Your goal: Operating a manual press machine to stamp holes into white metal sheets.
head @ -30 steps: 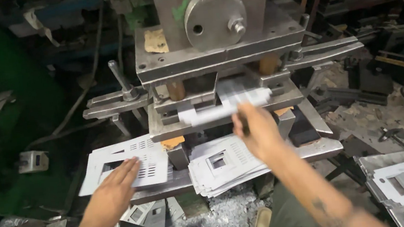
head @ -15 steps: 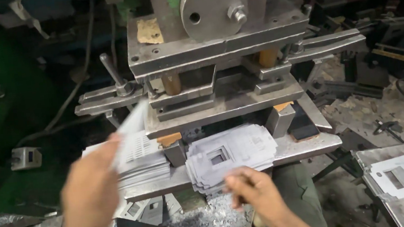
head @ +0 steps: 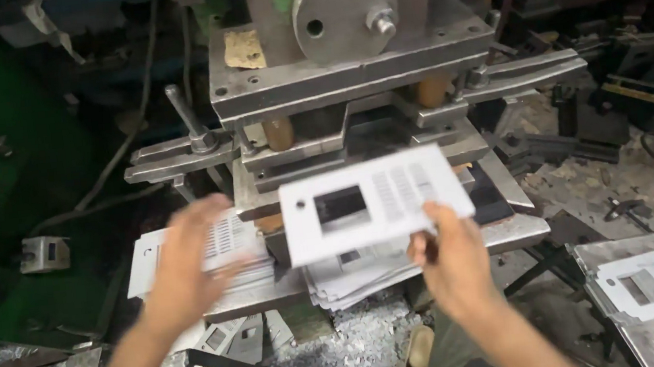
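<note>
while right hand (head: 455, 263) pinches a punched plate (head: 373, 201), open left hand (head: 189, 259) touches a stack (head: 212, 248).

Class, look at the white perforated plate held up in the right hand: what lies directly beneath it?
Under the raised plate held by the right hand lies a stack of similar white plates on the press bed. The plate covers the stack's top and part of the die opening behind.

Single head-worn view, looking down and forward, close to the press (head: 349, 84) (no second view)
</note>
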